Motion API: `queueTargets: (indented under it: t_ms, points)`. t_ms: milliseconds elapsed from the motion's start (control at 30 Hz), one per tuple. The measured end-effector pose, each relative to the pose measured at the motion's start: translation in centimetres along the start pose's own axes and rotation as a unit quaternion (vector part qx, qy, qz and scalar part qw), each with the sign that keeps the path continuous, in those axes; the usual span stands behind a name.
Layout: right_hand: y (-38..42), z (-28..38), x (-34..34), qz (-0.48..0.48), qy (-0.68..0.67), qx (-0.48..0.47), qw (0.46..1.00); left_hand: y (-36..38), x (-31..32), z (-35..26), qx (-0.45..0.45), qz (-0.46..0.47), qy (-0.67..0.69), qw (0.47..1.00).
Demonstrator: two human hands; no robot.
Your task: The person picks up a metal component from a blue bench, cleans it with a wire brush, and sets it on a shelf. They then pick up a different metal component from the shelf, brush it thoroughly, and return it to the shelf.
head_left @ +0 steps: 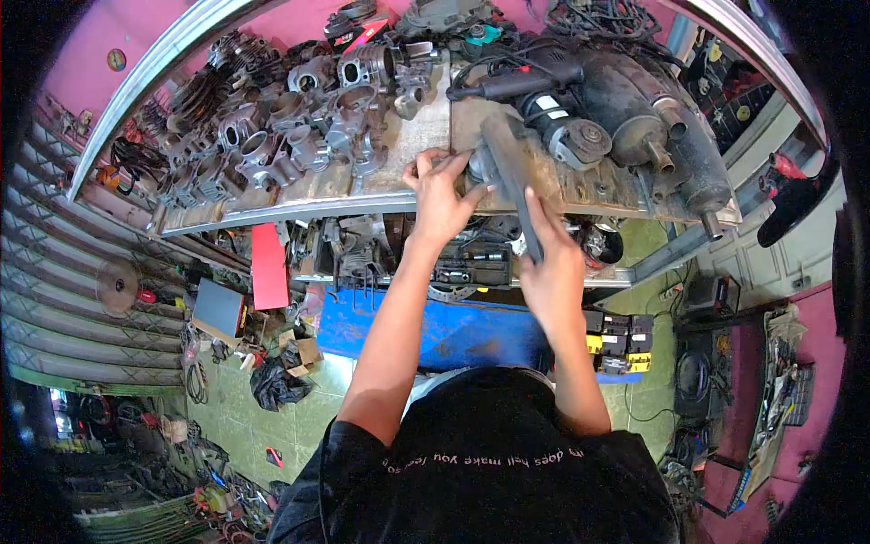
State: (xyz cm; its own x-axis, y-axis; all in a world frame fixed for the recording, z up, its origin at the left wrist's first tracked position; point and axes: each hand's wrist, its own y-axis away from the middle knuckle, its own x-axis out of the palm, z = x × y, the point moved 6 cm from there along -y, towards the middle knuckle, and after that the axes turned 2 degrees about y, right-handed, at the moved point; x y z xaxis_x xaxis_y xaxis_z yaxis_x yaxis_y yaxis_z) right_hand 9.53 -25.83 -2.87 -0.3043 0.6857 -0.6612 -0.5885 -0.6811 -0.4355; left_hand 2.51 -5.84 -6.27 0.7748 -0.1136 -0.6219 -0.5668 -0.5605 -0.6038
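Dark grey and smeared by motion, a long flat bar (513, 178) slants over the front of a worn brown wooden surface (419, 136), its near end reaching past the pale metal edge (317, 203). The right hand (555, 263) is closed around that near end, with a finger stretched along the bar's side. Just left of the bar, a small silvery rounded metal piece (477, 167) sits near the front of the surface. The left hand (444, 194) is beside it, fingers bent and thumb extended, with the fingertips at the piece; whether they pinch it or only steady it, I cannot tell. Blur also hides whether the bar touches the piece. To the left, grey cast-metal engine parts (299, 136) crowd the surface in a dense group. To the right lie a black power tool with a long body (526, 83), a stubby cylindrical part with a white label (580, 140) and several dark tubular mufflers (625, 113). Below the surface, more metal parts fill a lower shelf, and nearer the person is a scuffed blue panel (444, 328), with black and yellow boxes (621, 343) by its right end. An upright flat red box (269, 266) stands off to the left.
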Motion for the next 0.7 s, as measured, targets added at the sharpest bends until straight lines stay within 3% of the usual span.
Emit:
queueTargets:
  t_ms: [133, 300, 367, 467, 700]
  points:
    - [4.0, 0.7, -1.0, 0.005, 0.010, 0.004, 1.000, 0.0, 0.3, 0.4, 0.018, -0.004, -0.029, 0.999]
    - [-1.6, -1.0, 0.5, -0.020, -0.038, 0.004, 0.999, -0.2, 0.1, -0.1, 0.019, -0.008, 0.000, 1.000]
    - [-3.9, -1.8, 1.7, 0.018, 0.005, 0.052, 0.998, -0.1, -0.2, -0.2, 0.017, -0.010, 0.003, 1.000]
    - [-3.8, -1.6, 1.6, -0.002, -0.009, 0.019, 1.000, -0.2, -0.4, -0.3, 0.012, -0.017, 0.007, 1.000]
    - [4.6, -0.4, -1.6, -0.004, -0.035, 0.023, 0.999, 0.1, 0.3, 0.4, -0.009, 0.009, -0.006, 1.000]
